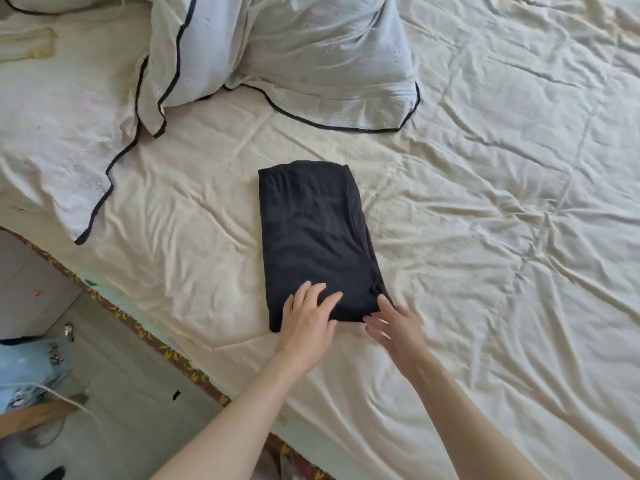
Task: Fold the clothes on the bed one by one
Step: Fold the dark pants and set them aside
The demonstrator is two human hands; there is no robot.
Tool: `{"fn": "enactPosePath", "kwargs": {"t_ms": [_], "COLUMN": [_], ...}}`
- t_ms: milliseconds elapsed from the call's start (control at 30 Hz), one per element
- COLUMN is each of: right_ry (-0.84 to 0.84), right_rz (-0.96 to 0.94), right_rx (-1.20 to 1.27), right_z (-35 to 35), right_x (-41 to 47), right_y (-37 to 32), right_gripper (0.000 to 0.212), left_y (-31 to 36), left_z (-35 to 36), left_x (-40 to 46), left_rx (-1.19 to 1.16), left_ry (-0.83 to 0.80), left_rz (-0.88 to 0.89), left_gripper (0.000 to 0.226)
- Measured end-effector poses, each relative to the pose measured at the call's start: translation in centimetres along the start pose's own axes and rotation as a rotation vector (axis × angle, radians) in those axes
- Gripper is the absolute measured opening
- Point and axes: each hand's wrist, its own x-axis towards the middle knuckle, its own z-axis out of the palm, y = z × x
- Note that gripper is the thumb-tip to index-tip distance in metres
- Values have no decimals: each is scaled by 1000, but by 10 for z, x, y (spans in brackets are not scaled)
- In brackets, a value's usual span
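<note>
Cream, creased bed sheet [485,202] spreads under everything you see. A pale duvet [277,53] with dark piping is heaped at the far side. Mid-bed lies the black garment [311,230], folded into a neat rectangle. Your left hand [308,323] presses its near edge, fingers spread; your right hand [394,327], fingers straight, touches its corner.

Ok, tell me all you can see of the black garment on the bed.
The black garment is soft, knit-looking cloth folded into a neat, long rectangle. It lies flat on the cream sheet, its far end towards the pillow. The left hand rests flat on its near end; the right hand, blurred, touches its near right corner.
</note>
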Motion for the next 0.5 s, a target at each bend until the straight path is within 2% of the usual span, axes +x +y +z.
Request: {"fn": "enactPosePath", "kwargs": {"t_ms": [133, 167, 200, 233, 300, 333, 367, 433, 500], "right_ry": [114, 109, 98, 88, 70, 55, 55, 32, 11], "right_rz": [34, 43, 103, 118, 169, 176, 207, 193, 192], "right_rx": [-20, 18, 39, 83, 146, 214, 253, 306, 341], "right_z": [17, 22, 24, 29, 35, 37, 40, 49, 57], "right_x": [-10, -17, -20, -28, -40, -42, -44, -46, -41], "right_y": [14, 18, 26, 30, 38, 42, 45, 45, 46], "right_gripper": [44, 38, 58, 30, 36, 51, 58, 56, 44], "left_y": [-41, -47, -50, -52, -55, -55, -55, -57, -61], "left_z": [8, 9, 9, 9, 9, 8, 5, -5, -21], "left_x": [-28, -35, -41, -45, -51, -52, -51, -46, -32], "left_rx": [118, 126, 123, 108, 14, -67, -154, -304, -367], "left_ry": [-242, -277, -301, -309, -288, -263, -233, -158, -88], "left_rz": [-23, -16, -9, 0, 12, 7, -10, -83, -130], "left_gripper": [72, 74, 75, 73, 67, 61, 55, 42, 35]}}
